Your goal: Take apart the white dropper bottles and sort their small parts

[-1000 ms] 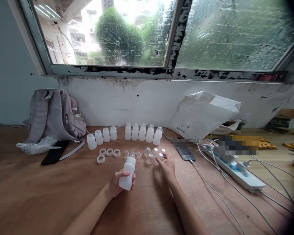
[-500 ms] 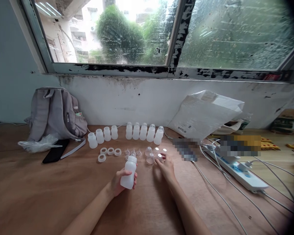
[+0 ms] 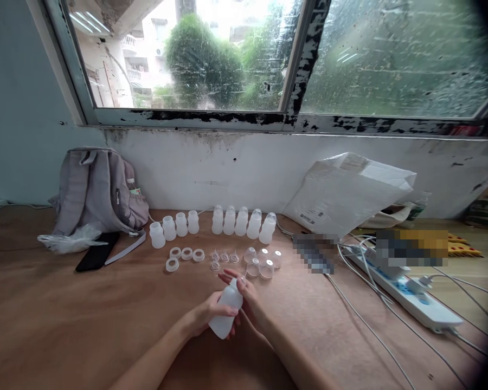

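While both hands are meeting at the lower centre of the frame, the left hand [image 3: 206, 315] is wrapping closed round the body of a white plastic bottle [image 3: 224, 314], holding it off the bench [image 3: 85, 325] and tilted, neck up and to the right. This is seemingly steadying it and presenting the top to the other hand. The right hand [image 3: 249, 297] is curling over that neck, fingers closed lightly on it; whether a small part is sitting under them cannot be told.

Loose parts are lying sorted by kind just above the hands, apparently so that each sort is staying within reach:
- open bottles [image 3: 169, 228], four, standing in a row, centre left
- capped bottles [image 3: 241, 221], five, standing in a row beside them
- white rings [image 3: 186, 253], four, lying flat
- small teats [image 3: 224, 257], four
- clear dome caps [image 3: 265, 269], about five

The bench, bare brown wood, is running up to a stained white wall under a rain-streaked window [image 3: 228, 54]. At the left a grey backpack [image 3: 100, 189] is leaning on the wall, with a crumpled plastic bag [image 3: 67, 241] and a dark phone [image 3: 96, 252] before it. At the right a white mailer bag [image 3: 350, 192] is leaning, and a power strip [image 3: 415, 298] is trailing white cables.
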{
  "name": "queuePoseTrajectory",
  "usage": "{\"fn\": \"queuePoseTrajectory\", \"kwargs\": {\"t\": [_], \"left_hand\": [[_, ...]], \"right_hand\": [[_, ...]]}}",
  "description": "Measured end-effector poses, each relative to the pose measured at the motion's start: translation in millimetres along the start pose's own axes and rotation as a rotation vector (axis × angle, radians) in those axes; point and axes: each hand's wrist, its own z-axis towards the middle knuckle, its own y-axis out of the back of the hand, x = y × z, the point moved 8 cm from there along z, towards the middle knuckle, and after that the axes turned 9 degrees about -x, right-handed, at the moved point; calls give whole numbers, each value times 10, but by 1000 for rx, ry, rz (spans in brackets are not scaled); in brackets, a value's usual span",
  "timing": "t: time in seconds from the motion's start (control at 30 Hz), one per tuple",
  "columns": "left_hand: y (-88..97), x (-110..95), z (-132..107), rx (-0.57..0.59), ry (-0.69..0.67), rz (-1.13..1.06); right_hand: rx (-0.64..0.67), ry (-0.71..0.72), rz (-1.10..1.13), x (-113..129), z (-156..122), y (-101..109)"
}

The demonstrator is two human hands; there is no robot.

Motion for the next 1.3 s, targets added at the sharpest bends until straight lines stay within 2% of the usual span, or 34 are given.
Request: {"fn": "queuePoseTrajectory", "kwargs": {"t": [0.07, 0.13, 0.23, 0.3, 0.53, 0.63, 0.77, 0.83, 0.9, 1.03, 1.1, 1.2, 1.3], "left_hand": [[-39, 25, -15, 16, 31, -2], [-87, 48, -39, 38, 69, -37], [-169, 70, -69, 88, 93, -122], [-214, 86, -77, 120, 95, -168], [-298, 141, -80, 192, 153, -287], [-376, 161, -114, 316, 231, -375], [-477, 217, -213, 564, 356, -497], [-476, 236, -233, 628, 377, -535], [-434, 225, -203, 611, 347, -556], [-292, 127, -87, 433, 215, -541], [-253, 85, -68, 376, 179, -514], [-249, 60, -88, 373, 159, -465], [-281, 73, -138, 431, 172, -429]], "right_hand": [[53, -105, -3, -71, -70, -86], [50, -138, -12, -50, -117, -96], [40, -73, 20, 98, -142, -96], [84, -48, 44, 171, -153, -139], [184, -43, 47, 195, -151, -204], [227, -86, 60, 146, -151, -195], [365, -134, 153, 147, -198, -267], [423, -167, 199, 154, -227, -316], [419, -189, 227, 147, -225, -325], [258, -154, 256, 90, -104, -187], [221, -142, 265, 37, -44, -114], [285, -158, 286, -44, -5, -82], [394, -195, 323, -84, -28, -113]]}}
